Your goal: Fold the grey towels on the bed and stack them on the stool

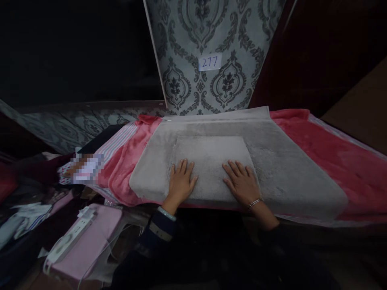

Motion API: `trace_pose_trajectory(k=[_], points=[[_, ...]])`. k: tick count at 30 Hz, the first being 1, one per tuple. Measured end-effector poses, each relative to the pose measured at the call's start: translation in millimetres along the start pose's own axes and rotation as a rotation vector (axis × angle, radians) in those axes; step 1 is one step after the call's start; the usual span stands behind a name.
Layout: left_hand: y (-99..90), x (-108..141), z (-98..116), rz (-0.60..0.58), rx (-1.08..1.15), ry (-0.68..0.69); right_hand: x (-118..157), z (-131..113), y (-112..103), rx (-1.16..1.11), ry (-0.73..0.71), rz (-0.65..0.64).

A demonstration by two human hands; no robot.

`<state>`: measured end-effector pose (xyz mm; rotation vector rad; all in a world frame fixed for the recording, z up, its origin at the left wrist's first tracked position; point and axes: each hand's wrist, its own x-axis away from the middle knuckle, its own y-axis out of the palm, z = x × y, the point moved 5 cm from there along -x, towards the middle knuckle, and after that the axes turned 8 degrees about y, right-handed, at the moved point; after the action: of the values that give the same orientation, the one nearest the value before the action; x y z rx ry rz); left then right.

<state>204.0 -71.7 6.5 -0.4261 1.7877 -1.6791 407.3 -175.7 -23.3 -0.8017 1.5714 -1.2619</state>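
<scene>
A folded grey plush cloth (211, 149) lies as a flat rectangle in front of me. Under it spreads a larger grey plush mat (278, 169), whose near edge drapes over the front of the surface. My left hand (181, 181) rests palm down on the left part of the folded cloth, fingers stretched out and a bangle at the wrist. On its right part my right hand (240, 179) lies flat, fingers spread, with a thin bracelet on the wrist. Neither hand grasps anything.
A red blanket (326, 153) shows beneath the mat on both sides. At lower left a power strip (72, 235) with cables lies on a pink board (90, 249). A large dark screen (78, 52) stands at the back left, beside a patterned wall bearing a paper label (210, 62).
</scene>
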Motion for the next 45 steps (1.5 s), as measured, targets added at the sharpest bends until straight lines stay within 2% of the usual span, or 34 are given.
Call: trace_pose_trajectory(k=[4, 8, 15, 18, 21, 25, 28, 31, 33, 36, 39, 43, 45], points=[[-0.8, 3.9, -2.5, 0.007, -0.005, -0.041, 8.9, 6.9, 1.8, -0.008, 0.008, 0.046], [0.2, 11.9, -8.5, 0.015, -0.008, -0.105, 20.6, 26.4, 7.4, -0.056, 0.056, 0.113], [0.7, 18.7, -35.0, 0.126, 0.077, -0.218, 17.2, 68.1, 26.8, -0.363, 0.120, 0.224], [-2.8, 6.6, -54.6, 0.161, 0.139, -0.280, 3.4, 83.7, 30.3, -0.487, 0.218, 0.215], [-4.9, -15.3, -77.4, 0.152, 0.260, -0.360, -16.3, 97.9, 31.2, -0.578, 0.371, 0.132], [2.4, -41.9, -104.8, 0.100, 0.526, -0.504, -40.6, 113.6, 34.2, -0.710, 0.572, 0.017], [6.5, -51.5, -115.4, 0.093, 0.545, -0.526, -54.0, 122.6, 37.6, -0.800, 0.652, -0.016], [9.9, -52.8, -117.7, 0.069, 0.527, -0.519, -64.0, 126.9, 39.4, -0.909, 0.665, -0.048], [11.2, -51.4, -116.1, 0.064, 0.507, -0.508, -68.1, 124.6, 40.5, -0.987, 0.660, -0.141], [8.6, -48.8, -113.0, 0.153, 0.397, -0.479, -69.1, 117.4, 36.1, -1.005, 0.655, -0.249], [8.8, -47.5, -112.7, 0.231, 0.361, -0.483, -67.2, 109.9, 24.9, -1.001, 0.643, -0.218], [18.0, -52.5, -117.7, 0.137, 0.549, -0.492, -64.3, 103.8, 16.4, -1.028, 0.702, -0.152], [18.9, -56.0, -121.1, 0.104, 0.608, -0.480, -64.7, 101.1, 16.1, -1.036, 0.704, -0.163]])
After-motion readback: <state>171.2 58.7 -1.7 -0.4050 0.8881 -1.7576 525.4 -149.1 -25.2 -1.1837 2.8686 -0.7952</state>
